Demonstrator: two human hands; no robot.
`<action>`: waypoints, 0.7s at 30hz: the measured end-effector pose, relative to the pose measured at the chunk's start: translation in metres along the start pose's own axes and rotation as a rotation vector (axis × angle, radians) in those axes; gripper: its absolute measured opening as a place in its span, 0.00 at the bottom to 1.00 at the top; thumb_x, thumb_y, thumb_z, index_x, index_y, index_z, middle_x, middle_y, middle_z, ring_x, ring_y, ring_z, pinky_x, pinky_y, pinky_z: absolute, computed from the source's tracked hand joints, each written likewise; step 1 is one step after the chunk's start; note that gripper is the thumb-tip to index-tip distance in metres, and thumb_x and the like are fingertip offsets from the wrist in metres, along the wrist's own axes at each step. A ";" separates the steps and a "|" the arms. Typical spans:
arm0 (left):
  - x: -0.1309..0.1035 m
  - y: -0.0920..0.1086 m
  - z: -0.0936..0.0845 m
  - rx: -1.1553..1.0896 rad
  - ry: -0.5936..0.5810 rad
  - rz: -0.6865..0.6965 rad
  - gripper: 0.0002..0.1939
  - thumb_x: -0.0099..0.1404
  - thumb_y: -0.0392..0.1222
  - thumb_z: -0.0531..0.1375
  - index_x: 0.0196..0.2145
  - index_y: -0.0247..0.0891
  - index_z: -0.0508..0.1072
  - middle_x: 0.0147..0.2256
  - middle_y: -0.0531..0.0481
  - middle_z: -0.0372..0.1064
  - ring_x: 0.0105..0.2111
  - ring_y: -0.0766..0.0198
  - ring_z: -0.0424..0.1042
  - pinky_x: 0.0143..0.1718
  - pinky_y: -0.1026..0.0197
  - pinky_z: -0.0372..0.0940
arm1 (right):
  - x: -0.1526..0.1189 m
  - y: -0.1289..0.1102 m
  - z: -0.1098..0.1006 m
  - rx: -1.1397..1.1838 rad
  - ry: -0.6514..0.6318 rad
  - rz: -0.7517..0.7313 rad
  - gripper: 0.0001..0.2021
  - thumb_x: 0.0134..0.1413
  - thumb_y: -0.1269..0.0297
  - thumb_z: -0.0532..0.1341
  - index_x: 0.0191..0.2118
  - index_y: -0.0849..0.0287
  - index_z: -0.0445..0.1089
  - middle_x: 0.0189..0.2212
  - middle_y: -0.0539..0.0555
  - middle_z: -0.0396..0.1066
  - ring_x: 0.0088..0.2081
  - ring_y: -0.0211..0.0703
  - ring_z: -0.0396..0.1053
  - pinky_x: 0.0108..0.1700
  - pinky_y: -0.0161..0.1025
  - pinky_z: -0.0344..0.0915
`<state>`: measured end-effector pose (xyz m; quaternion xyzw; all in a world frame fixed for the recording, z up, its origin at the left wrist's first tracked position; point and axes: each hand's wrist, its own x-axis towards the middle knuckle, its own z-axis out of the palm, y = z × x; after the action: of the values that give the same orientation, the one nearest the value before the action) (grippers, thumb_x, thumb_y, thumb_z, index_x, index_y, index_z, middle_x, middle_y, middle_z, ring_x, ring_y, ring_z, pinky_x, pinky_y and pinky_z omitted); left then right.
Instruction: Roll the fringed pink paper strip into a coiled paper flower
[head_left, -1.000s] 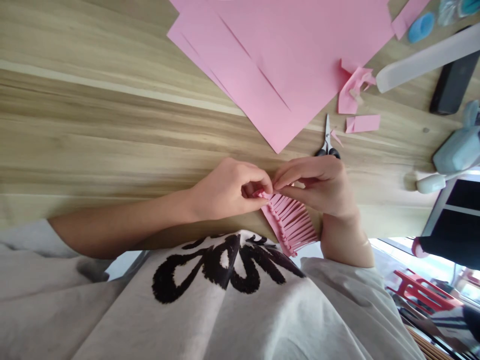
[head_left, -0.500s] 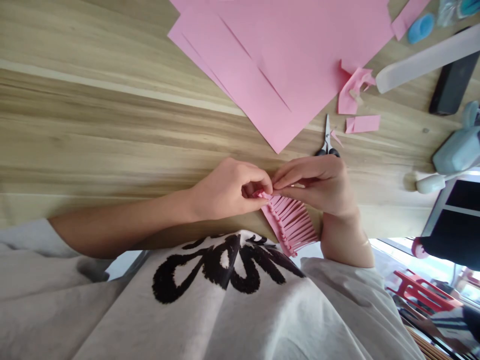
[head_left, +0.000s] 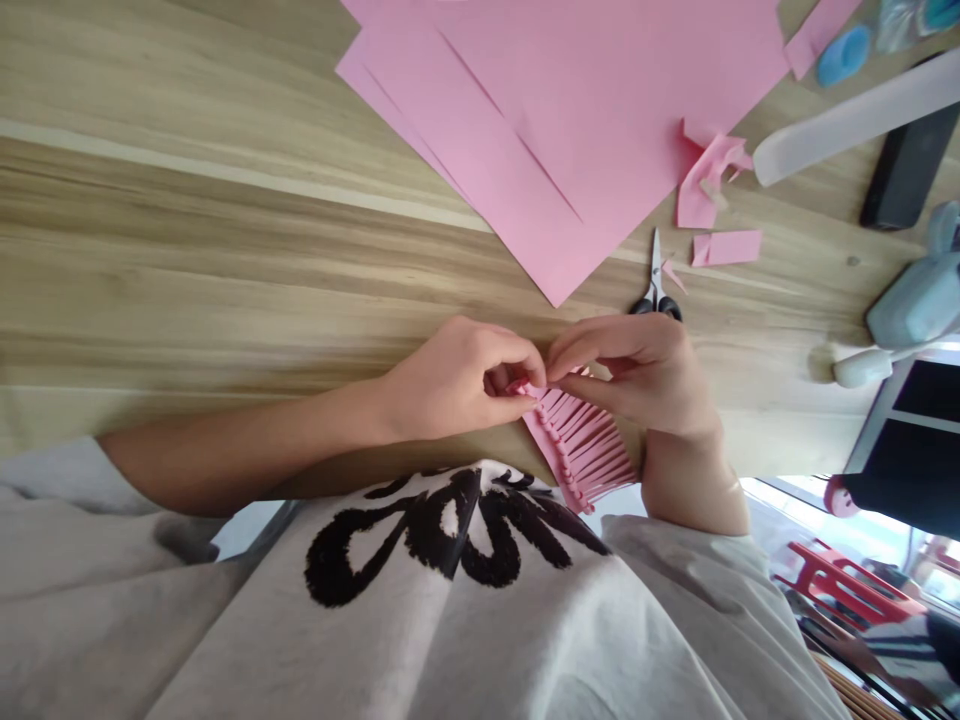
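Wooden table point(head_left: 187, 260) runs out in front of your fingers point(head_left: 523, 346). Big pink sheets point(head_left: 585, 110) lie on it, ahead of both hands, nearest corner not touching them. Your left hand point(head_left: 457, 375), thumb and forefinger, grips the upper end of the fringed paper point(head_left: 577, 435). Your right hand point(head_left: 641, 365) has its fingertips pinched together on the fringe, just beside the left ones; can't tell which strip is caught, it's hidden. The paper slopes down from your fingertips toward your shirt point(head_left: 487, 600): plain band on one edge, a row of small bumps, then strips fanning out below the right thumb. Scissors point(head_left: 656, 285) sit just beyond the right knuckles, blades pointing away. Folded scrap point(head_left: 697, 195) and smaller flat scrap point(head_left: 727, 247) are farther out past them, tiny sliver point(head_left: 675, 277) beside the blades.

To do this well, I'd keep the left pinch on the band, close to the strip being worked, so the sheet can't twist. Right fingers should take one strip only and pull gently; thin paper could tear at the cut, and neighbouring strips may tangle
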<state>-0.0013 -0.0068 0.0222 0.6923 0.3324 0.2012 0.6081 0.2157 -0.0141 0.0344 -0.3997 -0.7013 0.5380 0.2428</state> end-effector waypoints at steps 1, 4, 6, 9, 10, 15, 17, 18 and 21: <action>0.000 0.000 0.000 0.000 0.000 -0.002 0.02 0.60 0.32 0.65 0.32 0.33 0.78 0.29 0.52 0.78 0.26 0.72 0.72 0.30 0.70 0.67 | 0.000 0.000 0.000 -0.005 -0.001 -0.002 0.06 0.52 0.75 0.67 0.31 0.56 0.78 0.32 0.52 0.79 0.33 0.37 0.75 0.36 0.34 0.72; 0.000 0.001 0.000 -0.005 0.006 -0.004 0.01 0.60 0.32 0.65 0.32 0.33 0.78 0.29 0.51 0.77 0.26 0.73 0.72 0.30 0.71 0.66 | 0.000 -0.001 0.000 -0.016 -0.001 0.001 0.05 0.53 0.73 0.67 0.31 0.56 0.77 0.31 0.52 0.78 0.33 0.37 0.75 0.35 0.34 0.72; 0.000 0.001 0.000 -0.009 0.006 -0.006 0.01 0.60 0.32 0.65 0.32 0.32 0.78 0.28 0.51 0.77 0.26 0.73 0.72 0.30 0.72 0.66 | 0.000 -0.002 0.000 -0.021 0.001 0.003 0.05 0.53 0.73 0.67 0.30 0.56 0.77 0.30 0.52 0.78 0.32 0.37 0.75 0.34 0.34 0.72; -0.001 0.001 0.000 -0.011 0.002 -0.013 0.01 0.60 0.32 0.65 0.32 0.32 0.77 0.28 0.51 0.76 0.26 0.73 0.72 0.29 0.72 0.66 | -0.001 -0.003 -0.001 -0.018 0.005 0.010 0.05 0.52 0.74 0.68 0.30 0.57 0.78 0.31 0.52 0.79 0.32 0.36 0.75 0.34 0.32 0.72; 0.000 0.000 0.000 -0.012 0.001 -0.015 0.01 0.60 0.33 0.65 0.32 0.32 0.77 0.28 0.51 0.76 0.26 0.73 0.72 0.29 0.72 0.66 | -0.001 -0.003 0.000 -0.016 0.003 0.014 0.05 0.52 0.75 0.68 0.30 0.57 0.78 0.31 0.52 0.79 0.33 0.36 0.76 0.35 0.32 0.72; 0.000 -0.001 0.000 -0.019 0.000 -0.013 0.02 0.60 0.33 0.65 0.32 0.32 0.77 0.28 0.51 0.77 0.26 0.73 0.72 0.29 0.72 0.67 | -0.002 -0.002 0.001 0.001 0.003 0.038 0.04 0.53 0.73 0.68 0.30 0.57 0.78 0.33 0.52 0.80 0.34 0.37 0.77 0.37 0.33 0.73; 0.000 -0.001 0.000 -0.017 0.003 -0.009 0.02 0.60 0.33 0.65 0.32 0.32 0.77 0.28 0.51 0.77 0.26 0.73 0.72 0.30 0.72 0.67 | -0.003 -0.001 0.001 0.015 0.003 0.053 0.04 0.53 0.73 0.68 0.31 0.57 0.79 0.33 0.52 0.81 0.35 0.37 0.78 0.37 0.33 0.73; 0.000 -0.001 0.000 -0.015 0.005 -0.007 0.02 0.60 0.33 0.65 0.32 0.32 0.77 0.28 0.51 0.77 0.26 0.73 0.72 0.30 0.72 0.67 | -0.003 -0.001 0.001 0.025 0.000 0.063 0.04 0.53 0.73 0.68 0.31 0.57 0.79 0.33 0.52 0.81 0.35 0.38 0.78 0.37 0.33 0.73; -0.001 -0.001 -0.001 -0.006 0.007 -0.001 0.01 0.60 0.33 0.65 0.32 0.32 0.77 0.28 0.51 0.77 0.27 0.73 0.72 0.30 0.72 0.67 | -0.004 -0.002 0.000 0.047 -0.008 0.087 0.04 0.53 0.72 0.67 0.32 0.56 0.79 0.34 0.52 0.81 0.36 0.38 0.78 0.37 0.34 0.74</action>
<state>-0.0024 -0.0067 0.0214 0.6894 0.3344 0.2044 0.6092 0.2172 -0.0178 0.0361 -0.4219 -0.6713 0.5660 0.2258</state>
